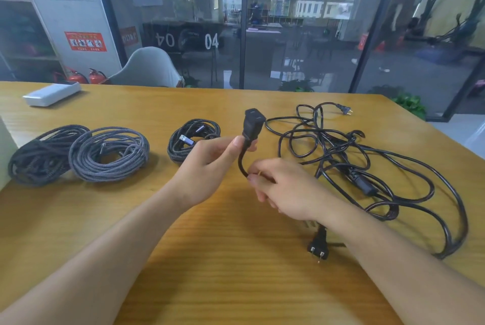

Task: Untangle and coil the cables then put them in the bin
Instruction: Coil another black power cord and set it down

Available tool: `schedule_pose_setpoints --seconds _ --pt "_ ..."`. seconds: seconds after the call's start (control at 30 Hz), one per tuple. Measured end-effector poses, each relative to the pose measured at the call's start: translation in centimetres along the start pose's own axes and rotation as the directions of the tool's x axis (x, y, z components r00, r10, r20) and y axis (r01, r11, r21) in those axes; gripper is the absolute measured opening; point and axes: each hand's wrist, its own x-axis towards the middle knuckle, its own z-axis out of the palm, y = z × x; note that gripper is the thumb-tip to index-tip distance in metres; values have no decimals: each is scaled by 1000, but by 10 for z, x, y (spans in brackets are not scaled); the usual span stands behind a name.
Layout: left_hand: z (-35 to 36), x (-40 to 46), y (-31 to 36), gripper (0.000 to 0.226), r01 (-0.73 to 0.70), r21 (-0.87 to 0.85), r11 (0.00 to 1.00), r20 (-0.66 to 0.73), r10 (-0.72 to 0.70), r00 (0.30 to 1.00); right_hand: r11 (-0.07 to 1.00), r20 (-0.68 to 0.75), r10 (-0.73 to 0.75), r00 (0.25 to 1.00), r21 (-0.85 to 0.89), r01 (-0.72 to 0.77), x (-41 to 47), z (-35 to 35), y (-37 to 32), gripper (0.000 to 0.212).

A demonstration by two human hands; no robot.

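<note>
My left hand [210, 167] pinches a black power cable just below its socket end [253, 122], which points up above the table. My right hand [286, 190] grips the same cable a short way down. To the right lies a tangled heap of black power cables [367, 164] with one plug [345, 109] at the far side and another plug [318, 248] under my right forearm. Three braided grey coils rest on the left: a dark one [39, 159], a lighter one [109, 154] and a smaller one with a USB end [191, 138].
The wooden table [210, 272] stretches from me to the glass wall. A white box [51, 93] lies at the far left corner. A pale object edge [5, 151] stands at the left border. A grey chair [149, 67] sits behind the table.
</note>
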Motion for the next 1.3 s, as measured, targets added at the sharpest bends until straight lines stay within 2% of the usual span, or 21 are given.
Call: schedule_pose_setpoints --seconds 0.13,0.27,0.43,0.57,0.67,0.77,0.87,1.1,1.3 --pt "5 -2 2 52 157 -104 982 33 -155 987 997 57 -26 998 76 21 0 2 -4 28" --pt "7 -2 4 55 247 -280 928 51 -242 969 988 129 -138 982 85 128 -4 -4 -6 29" --pt "9 0 12 74 421 -461 781 234 -350 907 973 174 -221 960 107 205 -7 -7 -10 28" --pt "13 -2 18 74 493 -553 672 329 -367 870 966 231 -250 940 125 227 -9 -4 -12 28" --pt "15 0 23 67 454 -662 596 294 -351 889 971 223 -228 948 126 204 -9 1 -12 26" --pt "11 3 26 61 376 -778 504 201 -368 908 972 175 -191 966 168 162 -6 4 -11 24" --pt "2 6 27 59 292 -841 457 96 -404 910 971 169 -146 975 214 109 -5 4 -10 25" --pt "-23 11 35 51 92 -892 443 -143 -469 872 959 286 -130 949 279 48 -6 2 -10 25" --pt "-77 13 22 49 -137 -950 279 -265 -496 827 909 438 -117 891 408 -81 -8 -23 1 50"
